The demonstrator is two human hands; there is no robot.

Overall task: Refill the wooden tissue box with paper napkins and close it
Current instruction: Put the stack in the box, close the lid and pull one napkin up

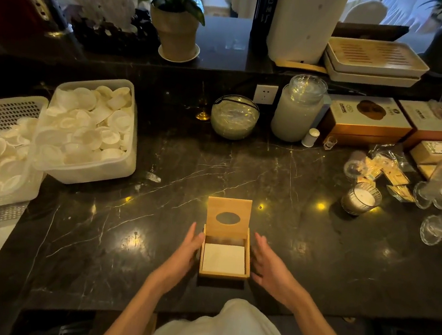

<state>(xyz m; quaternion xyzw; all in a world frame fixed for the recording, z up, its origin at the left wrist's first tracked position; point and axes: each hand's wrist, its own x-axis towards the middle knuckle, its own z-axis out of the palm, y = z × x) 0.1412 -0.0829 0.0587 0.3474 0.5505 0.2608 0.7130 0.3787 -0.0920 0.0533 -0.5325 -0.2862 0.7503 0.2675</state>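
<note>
I have the wooden tissue box [224, 275] sitting between my two hands on the dark marble counter [137, 235], directly ahead of my wrists. My left hand [187, 251] lies along the box's left wall and my right hand [268, 265] is just beside its right wall. Both palms face inward, with the fingers stretched forward, loose and slightly spread, gripping nothing. The left fingertips look to be at the wall, though I cannot tell whether they truly touch; a thin gap shows on the right.

The paper napkins [224, 258] lie flat inside as a white stack, below the rim and between my palms. The lid [228, 212], with its oval slot, stands up past my fingertips at the far edge, leaning a little away from me.

I judge the box to be light and rigid, thin wood that will slide easily on this polished stone (so I would steady one side wall before touching anything else). The napkins are soft and will crumple or catch if a corner rides up under the lid. I would take hold of the lid at its top edge, beyond my fingertips, and bring it down towards me. The hinge looks slight, so I would use gentle pressure.
</note>
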